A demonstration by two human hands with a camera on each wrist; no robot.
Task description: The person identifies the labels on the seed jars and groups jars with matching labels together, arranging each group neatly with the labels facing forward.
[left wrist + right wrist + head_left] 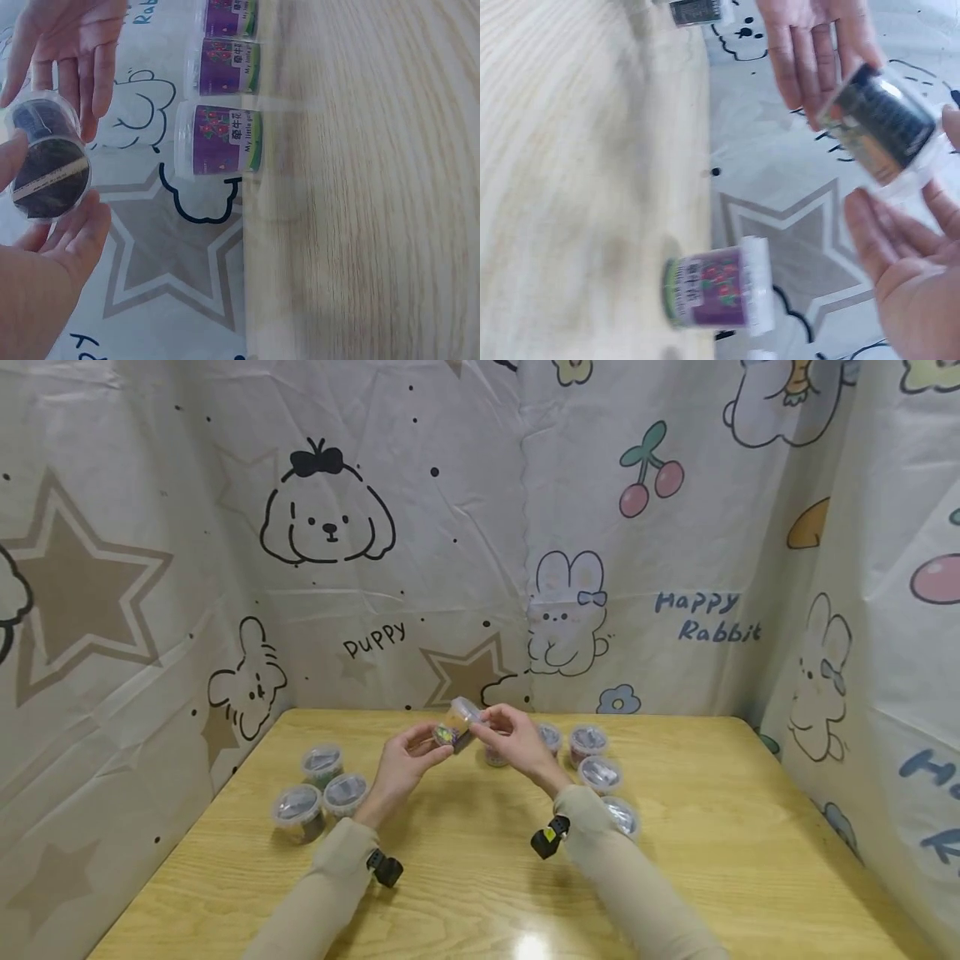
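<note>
Both hands hold a small clear plastic tub in the air over the back of the table. It is tilted, with a dark filling and a yellow-orange label. My left hand grips its lower end, fingers and thumb on either side. At the upper, lidded end, my right hand pinches it between thumb and fingers. In the left wrist view one round end of the tub shows a pale strip across dark contents. The right wrist view shows the tub's dark side and pale lid.
Three lidded tubs stand left on the wooden table, one at the front. Several more curve along the right, including a tub near my right forearm. Purple labels with red flowers mark tubs at the back. A printed curtain surrounds the table.
</note>
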